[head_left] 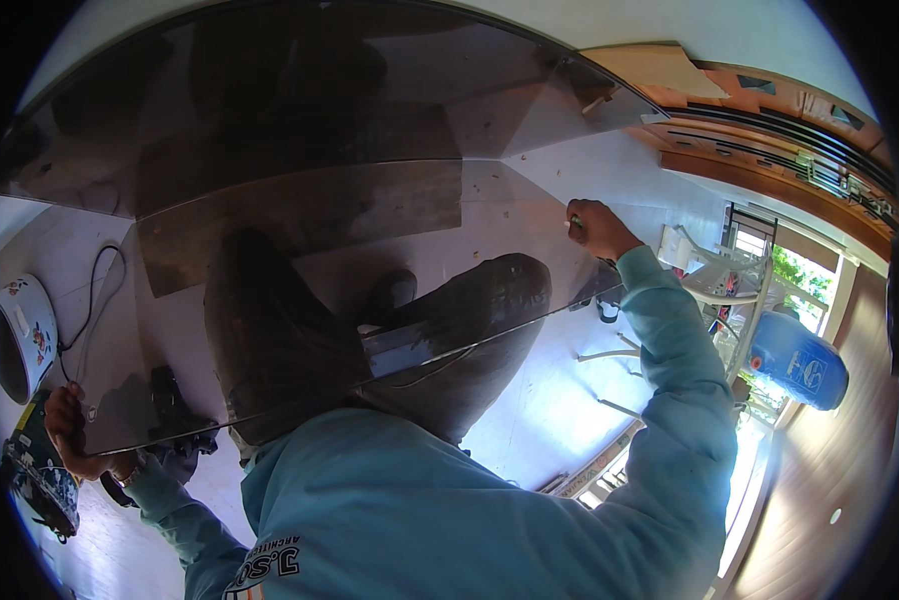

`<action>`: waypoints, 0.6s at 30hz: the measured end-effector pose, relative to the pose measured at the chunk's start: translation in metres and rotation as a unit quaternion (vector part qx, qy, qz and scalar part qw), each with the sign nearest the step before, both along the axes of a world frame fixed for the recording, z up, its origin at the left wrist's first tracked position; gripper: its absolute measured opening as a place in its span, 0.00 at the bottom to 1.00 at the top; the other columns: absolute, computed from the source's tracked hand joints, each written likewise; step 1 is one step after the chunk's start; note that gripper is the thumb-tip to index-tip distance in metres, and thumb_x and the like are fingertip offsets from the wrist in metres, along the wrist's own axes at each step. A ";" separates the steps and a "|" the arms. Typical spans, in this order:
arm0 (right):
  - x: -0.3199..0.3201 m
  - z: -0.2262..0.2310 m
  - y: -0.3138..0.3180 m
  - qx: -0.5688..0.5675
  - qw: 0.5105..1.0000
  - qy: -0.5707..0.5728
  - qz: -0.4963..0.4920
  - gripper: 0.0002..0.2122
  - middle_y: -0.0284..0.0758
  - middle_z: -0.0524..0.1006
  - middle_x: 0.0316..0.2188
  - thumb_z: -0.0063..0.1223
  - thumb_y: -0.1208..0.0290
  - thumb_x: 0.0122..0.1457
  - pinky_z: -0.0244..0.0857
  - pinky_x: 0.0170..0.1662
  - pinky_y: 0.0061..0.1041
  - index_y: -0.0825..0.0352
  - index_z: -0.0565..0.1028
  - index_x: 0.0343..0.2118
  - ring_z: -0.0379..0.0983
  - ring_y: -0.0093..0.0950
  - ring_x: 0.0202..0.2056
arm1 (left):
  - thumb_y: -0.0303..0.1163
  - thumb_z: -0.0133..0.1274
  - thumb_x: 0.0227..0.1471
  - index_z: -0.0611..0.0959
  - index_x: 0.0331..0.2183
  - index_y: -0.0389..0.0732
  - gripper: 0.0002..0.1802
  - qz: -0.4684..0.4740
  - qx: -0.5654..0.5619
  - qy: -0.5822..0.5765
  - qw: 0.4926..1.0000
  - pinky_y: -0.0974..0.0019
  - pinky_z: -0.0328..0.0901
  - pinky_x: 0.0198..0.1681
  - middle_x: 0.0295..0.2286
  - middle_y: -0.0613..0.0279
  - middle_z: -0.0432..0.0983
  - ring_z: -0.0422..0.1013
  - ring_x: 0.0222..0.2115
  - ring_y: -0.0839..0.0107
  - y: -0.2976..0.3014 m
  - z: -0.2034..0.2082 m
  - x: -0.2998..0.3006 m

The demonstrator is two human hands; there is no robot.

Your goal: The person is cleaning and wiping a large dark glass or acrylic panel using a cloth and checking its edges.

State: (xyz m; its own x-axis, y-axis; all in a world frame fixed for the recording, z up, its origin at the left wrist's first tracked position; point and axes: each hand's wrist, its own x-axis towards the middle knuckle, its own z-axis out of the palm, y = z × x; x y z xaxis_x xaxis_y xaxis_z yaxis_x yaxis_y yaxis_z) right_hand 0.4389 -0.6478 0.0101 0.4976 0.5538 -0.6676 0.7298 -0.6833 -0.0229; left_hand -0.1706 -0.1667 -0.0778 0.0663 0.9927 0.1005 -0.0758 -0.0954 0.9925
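A tinted, see-through glass sheet (514, 250) lies slanted over my lap and legs, with its near edge across my waist. My left hand (66, 430) is closed around its near left corner. At the right side of the sheet, my right hand (601, 230) is a closed fist. Something small and greenish shows between its thumb and fingers, too small to name. Beyond my knees a large, dark, shiny panel (269, 80) rises and carries dim reflections. A dark brown board (369, 205) lies on the floor, seen partly through the sheet.
At far left, a white patterned round container (31, 325) lies near a thin cable (94, 300) and a green-black bag (37, 465). Dark tools (174, 405) lie beside my left forearm. On the right are a pale metal rack (759, 285), a blue barrel (799, 360) and wooden shelving (769, 165).
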 end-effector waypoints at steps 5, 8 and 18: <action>0.036 0.018 -0.050 0.144 0.971 -0.142 -0.130 0.04 0.45 0.77 0.27 0.52 0.76 0.49 0.68 0.39 0.33 0.68 0.76 0.28 0.75 0.43 0.32 | 0.43 0.37 0.41 0.62 0.22 0.40 0.14 -0.020 0.038 0.021 0.999 0.54 0.63 0.42 0.24 0.52 0.57 0.59 0.29 0.59 0.001 0.001 0.001; 0.053 0.030 -0.124 0.119 0.958 -0.226 -0.132 0.03 0.43 0.78 0.26 0.52 0.76 0.47 0.68 0.37 0.33 0.67 0.76 0.25 0.75 0.41 0.31 | 0.42 0.37 0.42 0.62 0.22 0.41 0.14 -0.023 0.060 0.034 0.997 0.55 0.63 0.40 0.23 0.54 0.56 0.59 0.29 0.60 0.004 0.003 -0.002; 0.058 0.006 -0.310 -0.110 0.977 -0.175 0.045 0.06 0.40 0.78 0.20 0.54 0.69 0.49 0.69 0.30 0.38 0.62 0.80 0.20 0.77 0.38 0.24 | 0.41 0.38 0.45 0.61 0.21 0.42 0.13 -0.002 0.052 -0.063 0.997 0.59 0.61 0.35 0.22 0.57 0.55 0.57 0.26 0.63 -0.015 0.015 0.022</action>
